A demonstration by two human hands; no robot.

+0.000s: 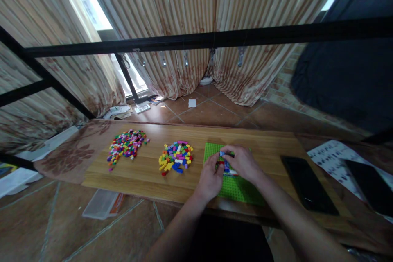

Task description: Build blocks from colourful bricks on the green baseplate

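Note:
A green studded baseplate (241,194) lies on the wooden table under both hands. Blue toy bricks (226,166) are on its middle, with some white and red near them, partly hidden by fingers. My right hand (244,163) reaches over from the right, its thumb and fingers closed around a small light blue brick (221,154). From the left, my left hand (210,180) rests at the plate with fingers curled against the bricks. What its fingertips grip, if anything, is hidden.
A pile of mixed bricks (176,156) lies left of the plate, with a pile of smaller pieces (127,145) farther left. A black phone-like slab (308,186) lies on the right. Beyond it are a printed sheet (330,159) and another dark device (370,184). A black rail (184,41) crosses behind the table.

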